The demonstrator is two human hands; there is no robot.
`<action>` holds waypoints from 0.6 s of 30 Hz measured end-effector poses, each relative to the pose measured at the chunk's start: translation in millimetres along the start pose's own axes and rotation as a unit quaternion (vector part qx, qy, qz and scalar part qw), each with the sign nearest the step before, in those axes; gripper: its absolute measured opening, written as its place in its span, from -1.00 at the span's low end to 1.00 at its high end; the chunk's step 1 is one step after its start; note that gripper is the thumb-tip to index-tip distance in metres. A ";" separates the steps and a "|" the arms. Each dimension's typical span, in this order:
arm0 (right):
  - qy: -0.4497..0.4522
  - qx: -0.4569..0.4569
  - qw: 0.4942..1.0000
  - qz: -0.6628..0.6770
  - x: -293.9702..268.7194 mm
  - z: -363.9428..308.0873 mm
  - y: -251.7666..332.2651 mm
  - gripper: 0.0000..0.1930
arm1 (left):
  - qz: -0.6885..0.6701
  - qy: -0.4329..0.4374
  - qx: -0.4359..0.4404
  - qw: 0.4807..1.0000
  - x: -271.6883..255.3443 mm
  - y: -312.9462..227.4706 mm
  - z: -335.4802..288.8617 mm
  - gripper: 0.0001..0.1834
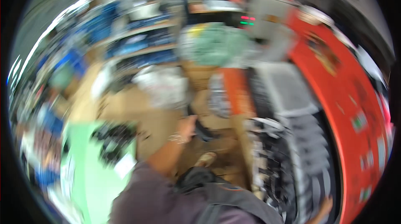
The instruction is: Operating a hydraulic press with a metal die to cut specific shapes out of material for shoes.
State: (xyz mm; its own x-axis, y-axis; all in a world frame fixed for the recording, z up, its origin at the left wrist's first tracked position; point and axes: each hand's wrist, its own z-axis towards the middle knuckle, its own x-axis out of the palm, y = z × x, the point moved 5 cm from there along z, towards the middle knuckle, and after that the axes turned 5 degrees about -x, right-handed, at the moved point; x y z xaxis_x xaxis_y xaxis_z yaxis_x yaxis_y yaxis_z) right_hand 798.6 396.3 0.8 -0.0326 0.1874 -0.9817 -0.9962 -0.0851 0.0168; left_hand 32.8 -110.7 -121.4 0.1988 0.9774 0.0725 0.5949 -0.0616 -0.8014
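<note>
The whole view is smeared by motion. My left hand (pixel 188 127), with a light bracelet at the wrist, reaches forward over the brown floor. A dark elongated thing (pixel 203 133) shows right beside its fingers; I cannot tell whether the hand holds it. At the lower right, my right hand (pixel 324 210) is beside a row of overlapping grey pieces (pixel 308 144), its fingers too blurred to read. Left of that row runs a band of black and white pieces (pixel 271 169).
A long red machine side (pixel 334 111) borders the right. At left stands a green-topped table (pixel 94 182) with a dark heap (pixel 112 140) and a white paper (pixel 125 165). Ahead are a white bundle (pixel 163 85), a pale green bundle (pixel 219 44) and shelves (pixel 142 50) of blue folded pieces.
</note>
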 end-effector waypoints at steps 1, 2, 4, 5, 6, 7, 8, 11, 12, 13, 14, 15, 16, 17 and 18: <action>0.026 -0.078 0.997 0.001 8.6 42.4 70.3 -0.63 | 0.003 -0.053 -0.080 0.995 -9.3 32.7 -26.0 -0.50; 0.041 -0.143 0.989 -0.003 14.2 83.3 119.9 -0.62 | -0.081 -0.082 -0.102 0.988 -21.4 68.4 -43.6 -0.54; 0.066 -0.270 0.961 -0.002 31.9 141.3 243.8 -0.61 | -0.321 -0.104 -0.160 0.928 -84.7 154.1 -70.6 -0.61; 0.075 -0.326 0.942 -0.001 37.2 157.9 311.7 -0.61 | -0.027 -0.185 -0.070 0.980 -143.3 186.8 -91.5 -0.63; 0.075 -0.374 0.924 0.000 34.9 170.5 376.1 -0.61 | 0.279 -0.243 -0.003 0.929 -186.7 210.3 -121.8 -0.65; 0.069 -0.412 0.909 0.001 24.0 182.5 434.9 -0.60 | -0.141 -0.332 -0.046 0.931 -217.8 244.0 -148.9 -0.65; 0.081 -0.435 0.897 -0.004 31.3 174.6 462.4 -0.60 | -0.518 -0.358 -0.066 0.774 -246.8 283.8 -189.3 -0.65; 0.103 -0.482 0.870 -0.025 33.2 166.5 521.6 -0.58 | -0.569 -0.578 0.145 0.566 -351.9 325.0 -316.3 -0.67; 0.101 -0.480 0.871 -0.037 26.2 174.0 521.9 -0.58 | -0.577 -0.602 0.195 0.516 -368.6 317.4 -336.3 -0.57; 0.086 -0.458 0.883 -0.051 5.7 193.9 503.5 -0.57 | -0.581 -0.634 0.162 0.484 -361.4 288.4 -329.3 -0.47; 0.088 -0.445 0.890 -0.057 1.3 200.1 489.5 -0.57 | -0.582 -0.627 0.109 0.506 -371.8 274.8 -334.3 -0.40; 0.086 -0.426 0.898 -0.064 -6.9 208.6 472.2 -0.57 | -0.563 -0.627 0.074 0.533 -370.2 259.9 -324.2 -0.52; 0.100 -0.430 0.895 -0.063 -1.5 207.0 477.2 -0.56 | -0.443 -0.627 0.113 0.631 -391.2 281.5 -325.3 -0.60; 0.117 -0.436 0.890 -0.062 6.3 204.1 485.5 -0.56 | -0.307 -0.616 0.145 0.711 -409.8 299.6 -330.0 -0.67; 0.110 -0.404 0.905 -0.075 -4.7 213.4 456.7 -0.55 | -0.406 -0.563 0.119 0.710 -386.8 287.4 -276.7 -0.75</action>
State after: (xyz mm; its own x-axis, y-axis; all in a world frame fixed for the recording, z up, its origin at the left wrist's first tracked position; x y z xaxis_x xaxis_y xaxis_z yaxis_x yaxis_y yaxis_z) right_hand 326.6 565.4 53.5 0.2034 0.0646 -0.9770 -0.6005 -0.7799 -0.1766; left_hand 342.4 -562.5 -215.5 -0.9629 0.2208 0.1549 -0.0182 0.5197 -0.8542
